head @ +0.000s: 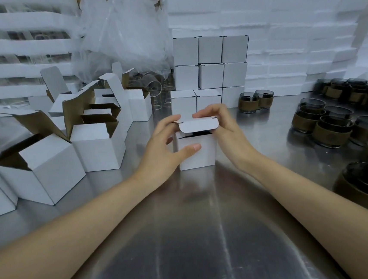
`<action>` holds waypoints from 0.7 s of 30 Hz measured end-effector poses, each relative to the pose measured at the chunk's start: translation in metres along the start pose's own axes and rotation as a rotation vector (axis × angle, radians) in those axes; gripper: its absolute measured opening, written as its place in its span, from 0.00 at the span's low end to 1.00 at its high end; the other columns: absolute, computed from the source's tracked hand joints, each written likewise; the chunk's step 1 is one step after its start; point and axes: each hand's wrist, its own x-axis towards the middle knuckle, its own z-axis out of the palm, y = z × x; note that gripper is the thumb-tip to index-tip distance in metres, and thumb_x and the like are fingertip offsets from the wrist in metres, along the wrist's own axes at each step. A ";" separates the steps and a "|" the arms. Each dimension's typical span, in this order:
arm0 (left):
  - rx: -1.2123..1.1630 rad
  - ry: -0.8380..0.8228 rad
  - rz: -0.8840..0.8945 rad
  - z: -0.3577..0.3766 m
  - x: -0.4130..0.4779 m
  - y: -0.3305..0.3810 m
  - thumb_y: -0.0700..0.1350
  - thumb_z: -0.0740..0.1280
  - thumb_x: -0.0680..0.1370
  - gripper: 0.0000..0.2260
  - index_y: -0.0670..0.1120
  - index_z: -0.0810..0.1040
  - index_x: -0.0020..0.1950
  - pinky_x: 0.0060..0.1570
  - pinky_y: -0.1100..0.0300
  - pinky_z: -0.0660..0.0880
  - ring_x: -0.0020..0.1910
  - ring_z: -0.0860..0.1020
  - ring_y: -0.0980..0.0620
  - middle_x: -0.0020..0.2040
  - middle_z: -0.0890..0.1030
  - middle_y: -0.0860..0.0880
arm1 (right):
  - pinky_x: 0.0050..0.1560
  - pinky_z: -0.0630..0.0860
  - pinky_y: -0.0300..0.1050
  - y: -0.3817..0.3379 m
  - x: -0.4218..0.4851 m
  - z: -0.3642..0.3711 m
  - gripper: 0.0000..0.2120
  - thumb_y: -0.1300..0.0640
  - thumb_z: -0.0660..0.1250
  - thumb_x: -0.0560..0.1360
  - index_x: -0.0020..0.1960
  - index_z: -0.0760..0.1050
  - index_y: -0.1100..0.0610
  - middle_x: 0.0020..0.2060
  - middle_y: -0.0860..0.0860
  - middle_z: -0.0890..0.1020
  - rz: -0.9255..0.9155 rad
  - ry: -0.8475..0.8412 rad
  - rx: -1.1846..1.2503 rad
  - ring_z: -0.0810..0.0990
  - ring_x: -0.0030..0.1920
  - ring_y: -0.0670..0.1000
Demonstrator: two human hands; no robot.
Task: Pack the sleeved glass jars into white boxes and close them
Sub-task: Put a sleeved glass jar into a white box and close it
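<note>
A small white box (pixel 199 156) stands on the steel table in the middle of the view. Its lid flap (pixel 198 125) is folded most of the way down, leaving a dark gap above the front wall. My left hand (pixel 168 147) grips the box, thumb on the front wall and fingers curled over the lid's left end. My right hand (pixel 222 124) pinches the lid's right end from behind. Whatever is inside the box is hidden. Sleeved glass jars (pixel 326 130) with brown bands sit in a group on the right.
Open empty white boxes (pixel 40 171) crowd the left. Closed white boxes (pixel 211 76) are stacked behind the box I hold, with two sleeved jars (pixel 256 102) beside them. Clear glasses (pixel 156 90) and plastic wrap lie behind. White foam stacks fill the back.
</note>
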 end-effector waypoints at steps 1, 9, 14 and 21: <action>-0.027 0.018 -0.015 -0.001 0.000 0.001 0.47 0.75 0.71 0.19 0.57 0.74 0.60 0.63 0.70 0.66 0.63 0.68 0.69 0.67 0.69 0.60 | 0.55 0.72 0.34 0.000 0.000 -0.001 0.13 0.68 0.56 0.77 0.55 0.73 0.56 0.53 0.50 0.80 0.006 -0.017 0.003 0.78 0.53 0.42; -0.140 0.023 -0.062 0.000 -0.003 0.003 0.49 0.77 0.67 0.31 0.53 0.63 0.63 0.63 0.68 0.68 0.63 0.68 0.70 0.64 0.69 0.60 | 0.53 0.69 0.28 0.005 -0.007 -0.001 0.10 0.56 0.60 0.81 0.59 0.74 0.57 0.58 0.47 0.78 -0.085 -0.066 -0.180 0.75 0.56 0.36; -0.184 0.052 -0.046 -0.002 -0.002 0.006 0.50 0.64 0.78 0.16 0.50 0.70 0.64 0.59 0.66 0.72 0.63 0.71 0.63 0.62 0.73 0.53 | 0.50 0.71 0.33 0.000 -0.005 -0.001 0.07 0.57 0.61 0.80 0.56 0.76 0.54 0.52 0.49 0.79 -0.096 -0.020 -0.145 0.77 0.52 0.44; -0.117 0.060 -0.015 -0.002 0.000 0.006 0.40 0.60 0.82 0.08 0.48 0.73 0.59 0.55 0.72 0.69 0.62 0.71 0.57 0.62 0.73 0.50 | 0.56 0.70 0.31 -0.005 -0.004 -0.005 0.10 0.63 0.64 0.78 0.57 0.78 0.54 0.57 0.53 0.78 -0.082 -0.102 -0.124 0.74 0.59 0.39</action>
